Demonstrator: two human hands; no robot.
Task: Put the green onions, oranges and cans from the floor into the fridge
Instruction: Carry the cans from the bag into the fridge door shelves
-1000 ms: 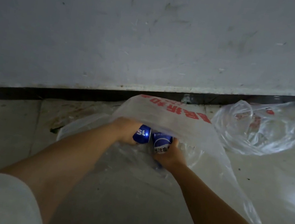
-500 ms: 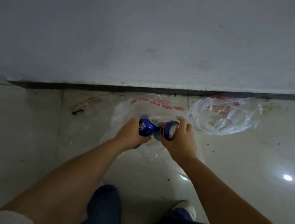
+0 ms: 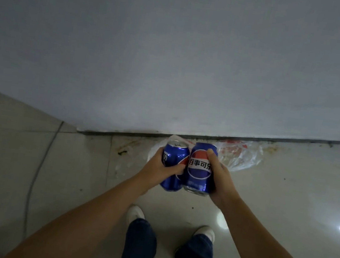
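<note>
head view shows two blue pepsi cans now upright and touching side by side, raised well clear of the plastic bags [image 3: 238,158] they were being pulled from a second ago. left can [image 3: 173,165] sits in the left hand [image 3: 160,169], fingers curled round its body; right can [image 3: 199,168] is gripped by the right hand [image 3: 219,180], thumb across the label. the person now stands, shoes and legs below, the tiled floor [image 3: 284,210] far under. the fridge is not in view, so i judge carrying the cans there comes next.
</note>
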